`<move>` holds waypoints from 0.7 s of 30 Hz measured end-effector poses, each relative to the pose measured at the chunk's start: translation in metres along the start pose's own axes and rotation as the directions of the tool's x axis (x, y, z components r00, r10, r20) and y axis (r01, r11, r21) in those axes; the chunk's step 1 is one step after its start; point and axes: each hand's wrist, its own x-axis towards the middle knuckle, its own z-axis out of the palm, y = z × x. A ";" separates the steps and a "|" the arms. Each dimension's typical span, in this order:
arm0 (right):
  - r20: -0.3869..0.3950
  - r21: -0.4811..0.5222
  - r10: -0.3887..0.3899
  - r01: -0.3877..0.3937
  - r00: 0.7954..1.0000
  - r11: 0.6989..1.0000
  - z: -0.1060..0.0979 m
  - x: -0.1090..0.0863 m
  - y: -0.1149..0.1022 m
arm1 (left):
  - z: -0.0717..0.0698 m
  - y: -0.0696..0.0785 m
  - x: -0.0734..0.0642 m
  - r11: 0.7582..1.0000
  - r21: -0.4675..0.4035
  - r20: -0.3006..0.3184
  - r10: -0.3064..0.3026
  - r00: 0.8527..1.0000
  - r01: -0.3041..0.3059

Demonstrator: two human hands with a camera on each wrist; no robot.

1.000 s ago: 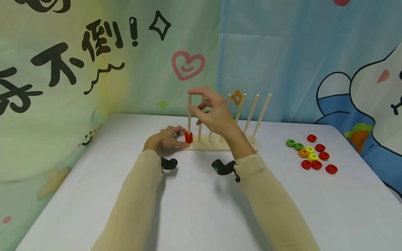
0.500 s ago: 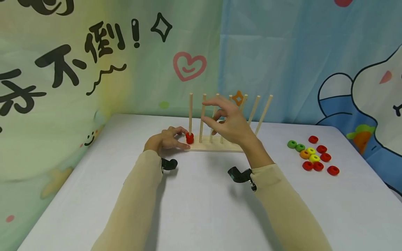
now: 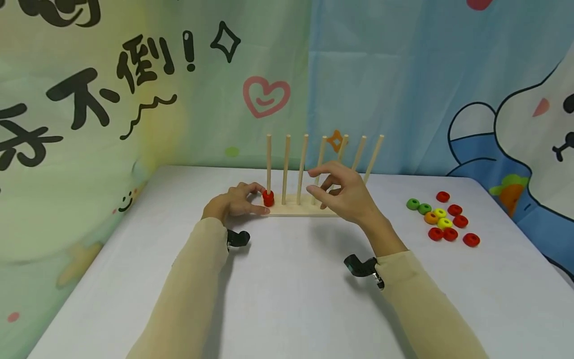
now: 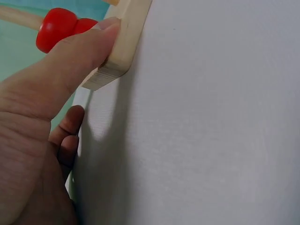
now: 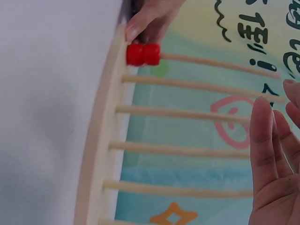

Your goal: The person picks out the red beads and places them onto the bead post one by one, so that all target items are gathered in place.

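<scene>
A wooden peg board [image 3: 300, 211] with several upright pegs stands towards the back of the table. Two red beads [image 5: 143, 55] are stacked at the foot of its leftmost peg; the other pegs carry none. My left hand [image 3: 236, 200] grips the board's left end, the thumb [image 4: 89, 44] on its front edge and the fingers around the back, partly hidden. Before the right-hand pegs hovers my right hand [image 3: 347, 194], thumb and forefinger apart, holding nothing. It covers the lower part of some pegs in the head view.
Loose beads lie at the table's right: two green beads [image 3: 418, 206], an orange bead [image 3: 431, 218], yellow beads [image 3: 445, 223] and several red beads [image 3: 471, 240]. A printed cloth backdrop [image 3: 376, 85] hangs behind the white table [image 3: 287, 294].
My right hand has moved away from the top of the leftmost peg, to the right and lower, along the row of pegs. The left hand stays on the board's end.
</scene>
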 end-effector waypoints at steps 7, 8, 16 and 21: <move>0.022 -0.046 0.049 -0.048 0.999 0.998 -0.004 -0.010 0.007 | 0.005 -0.005 -0.001 1.000 0.015 -0.020 0.012 1.000 -0.012; 0.028 -0.049 0.050 -0.049 0.998 0.998 -0.005 -0.010 0.007 | 0.006 -0.006 -0.002 1.000 0.019 -0.024 0.012 1.000 -0.012; 0.044 -0.120 0.076 -0.070 0.996 0.990 -0.013 -0.019 0.015 | 0.005 -0.005 -0.006 0.999 0.028 -0.049 0.046 0.998 -0.045; 0.018 -0.182 0.124 -0.118 0.992 0.976 -0.024 -0.033 0.019 | 0.005 -0.004 -0.006 0.999 0.027 -0.064 0.046 0.997 -0.044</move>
